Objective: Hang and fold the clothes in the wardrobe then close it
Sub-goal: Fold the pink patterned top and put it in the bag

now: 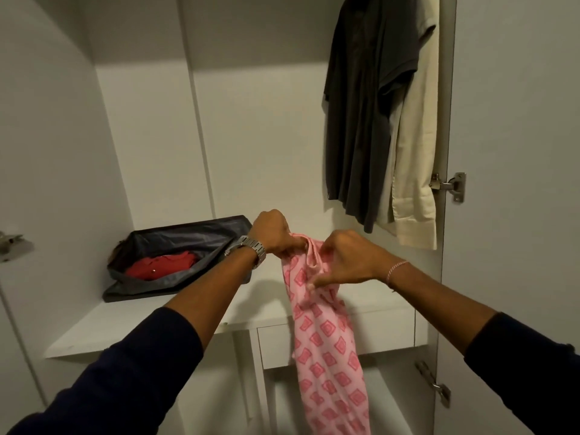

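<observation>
Reaching forward over the shelf [175, 321], both hands [314, 251] pinch the hanging pink garment's [326, 346] top edge.

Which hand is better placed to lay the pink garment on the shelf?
Probably the left hand: it grips the pink garment at the top, above the shelf. The right hand pinches lower.

Two hanging garments [370, 105], one bag [175, 243]
</observation>
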